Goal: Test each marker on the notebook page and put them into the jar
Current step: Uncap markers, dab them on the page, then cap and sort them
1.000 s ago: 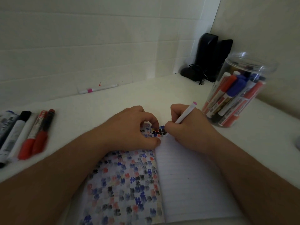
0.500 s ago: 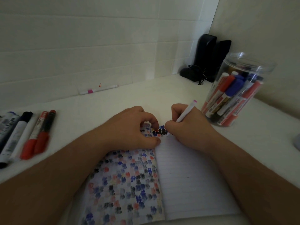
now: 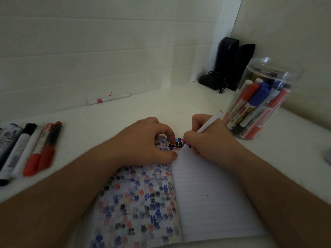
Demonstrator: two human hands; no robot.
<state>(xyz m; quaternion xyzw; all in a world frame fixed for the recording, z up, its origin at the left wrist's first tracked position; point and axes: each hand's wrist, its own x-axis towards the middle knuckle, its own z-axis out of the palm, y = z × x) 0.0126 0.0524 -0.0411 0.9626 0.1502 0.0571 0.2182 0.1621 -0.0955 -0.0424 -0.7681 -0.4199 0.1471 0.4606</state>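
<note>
An open notebook [image 3: 206, 197] lies in front of me, its left page covered in red, blue and black ink blots, its right page lined and nearly blank. My right hand [image 3: 209, 138] grips a thin white marker with a pink end [image 3: 208, 123], tip down at the top of the page by the spine. My left hand [image 3: 148, 140] rests on the top of the left page, fingers curled, holding the paper down. A clear plastic jar [image 3: 265, 97] at the right holds several red, blue and black markers.
Several capped markers [image 3: 26, 151], black, blue and red, lie in a row at the left. A thin white pen with a pink band [image 3: 109, 98] lies by the back wall. Two black speakers [image 3: 231, 63] with a cable stand in the corner behind the jar.
Both hands stay at the top of the notebook; the marker in my right hand has shifted only slightly. The view has drifted a little.
</note>
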